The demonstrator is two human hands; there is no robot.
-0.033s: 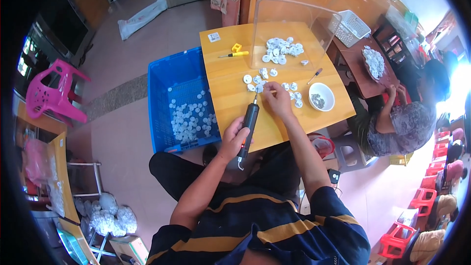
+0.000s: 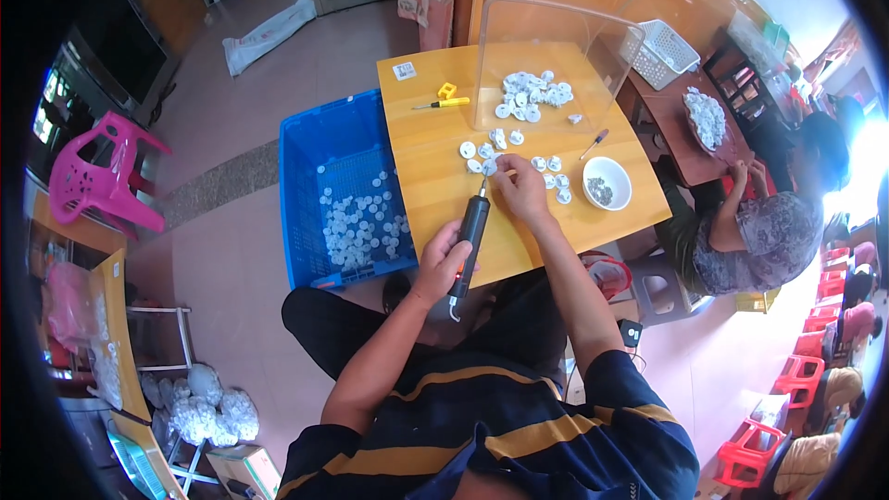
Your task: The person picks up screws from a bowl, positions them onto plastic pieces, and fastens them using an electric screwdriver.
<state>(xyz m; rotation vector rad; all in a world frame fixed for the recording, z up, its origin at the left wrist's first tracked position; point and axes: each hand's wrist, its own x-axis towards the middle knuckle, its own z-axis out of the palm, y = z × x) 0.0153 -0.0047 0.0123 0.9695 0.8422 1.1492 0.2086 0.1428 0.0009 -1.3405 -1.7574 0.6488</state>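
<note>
A black electric screwdriver (image 2: 470,231) is gripped in my left hand (image 2: 442,261), its bit pointing away from me over the wooden table. My right hand (image 2: 521,190) is closed, thumb and fingertips pinching the edge of a white round plastic part (image 2: 490,168) at the bit's tip. Fingers partly hide that part. Several similar white parts (image 2: 467,148) lie just beyond and to the left, with a few more (image 2: 554,164) to the right of my right hand. A white bowl (image 2: 619,167) with small metal pieces, probably screws, stands farther right.
A clear plastic guard (image 2: 478,60) stands around a pile of white parts (image 2: 530,91). A yellow-handled screwdriver (image 2: 452,103) and another small screwdriver (image 2: 601,137) lie on the table (image 2: 417,134). Left of it is a blue crate (image 2: 294,194) holding white discs. A co-worker (image 2: 769,231) sits at right.
My right hand has shifted very slightly left, toward the screwdriver's tip. Nothing else has visibly moved.
</note>
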